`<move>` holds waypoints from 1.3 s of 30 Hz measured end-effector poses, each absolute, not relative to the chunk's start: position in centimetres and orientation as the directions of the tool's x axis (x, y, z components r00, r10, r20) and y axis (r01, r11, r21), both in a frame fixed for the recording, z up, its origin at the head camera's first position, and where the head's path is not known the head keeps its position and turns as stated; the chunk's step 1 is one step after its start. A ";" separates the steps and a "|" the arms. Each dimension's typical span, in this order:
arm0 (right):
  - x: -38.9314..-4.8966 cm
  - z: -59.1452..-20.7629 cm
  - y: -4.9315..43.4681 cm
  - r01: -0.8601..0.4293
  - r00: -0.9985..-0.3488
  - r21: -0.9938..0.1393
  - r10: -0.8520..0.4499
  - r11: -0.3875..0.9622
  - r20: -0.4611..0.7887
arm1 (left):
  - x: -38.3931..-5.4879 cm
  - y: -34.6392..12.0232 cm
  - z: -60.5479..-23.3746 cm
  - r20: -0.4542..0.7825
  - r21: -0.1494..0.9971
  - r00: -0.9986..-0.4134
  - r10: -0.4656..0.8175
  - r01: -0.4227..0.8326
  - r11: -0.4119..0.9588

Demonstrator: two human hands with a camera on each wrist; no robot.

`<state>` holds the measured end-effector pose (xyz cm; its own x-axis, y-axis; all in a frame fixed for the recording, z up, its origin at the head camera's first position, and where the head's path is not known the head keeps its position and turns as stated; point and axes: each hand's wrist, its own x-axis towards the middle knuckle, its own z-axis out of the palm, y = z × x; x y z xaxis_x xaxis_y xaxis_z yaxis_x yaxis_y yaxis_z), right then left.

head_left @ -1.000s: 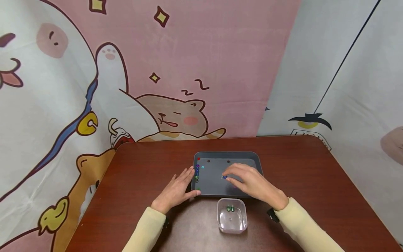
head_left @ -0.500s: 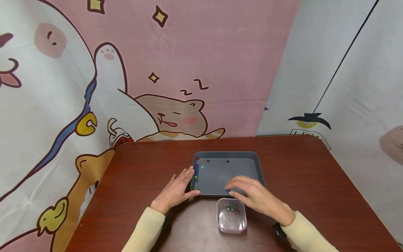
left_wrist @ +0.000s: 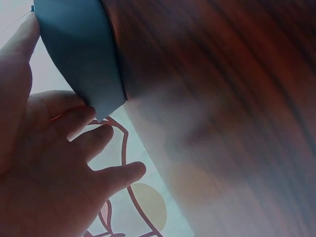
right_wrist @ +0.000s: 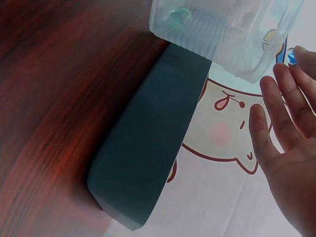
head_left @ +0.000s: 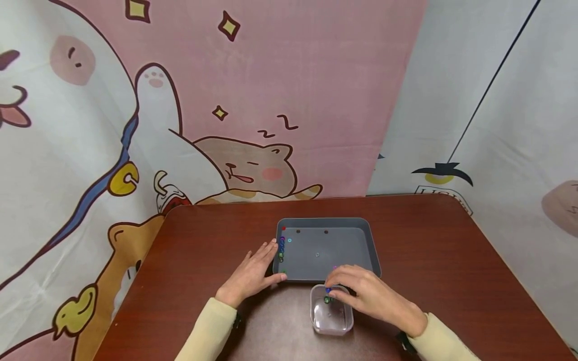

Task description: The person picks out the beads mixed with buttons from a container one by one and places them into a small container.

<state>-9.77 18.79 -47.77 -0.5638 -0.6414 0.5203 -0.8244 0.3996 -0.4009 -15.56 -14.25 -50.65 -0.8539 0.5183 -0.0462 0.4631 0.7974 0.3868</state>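
Now R hand (head_left: pixel 368 293) pinches blue bead (head_left: pixel 328 290) at tub (head_left: pixel 331 330) w/ green bead (head_left: pixel 327 300) inside; L hand (head_left: pixel 251 275) spread against tray (head_left: pixel 343 243).

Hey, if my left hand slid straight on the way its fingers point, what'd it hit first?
Probably the left wall of the gray tray; your left hand seems to touch its edge there, though depth is hard to judge. Just inside that wall sits a row of small beads.

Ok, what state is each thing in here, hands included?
Clear plastic container: upright, lidless
Green bead: inside the container
Gray tray: upright, uncovered
Bead row: lined along the tray's left side
Blue bead: pinched, off the tray
Right hand: pinching blue bead
Left hand: touching tray's edge
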 end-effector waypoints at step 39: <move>-10.0 -47.5 18.8 -0.861 -0.508 -0.297 -0.685 0.412 0.522 | -15.5 -14.3 -50.6 -0.028 0.402 -0.854 0.520 0.466 0.788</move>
<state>-9.98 18.76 -47.51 -0.5079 -0.6855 0.5217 -0.8614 0.4119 -0.2974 -15.47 -14.32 -50.60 -0.8539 0.5197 -0.0279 0.4665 0.7880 0.4019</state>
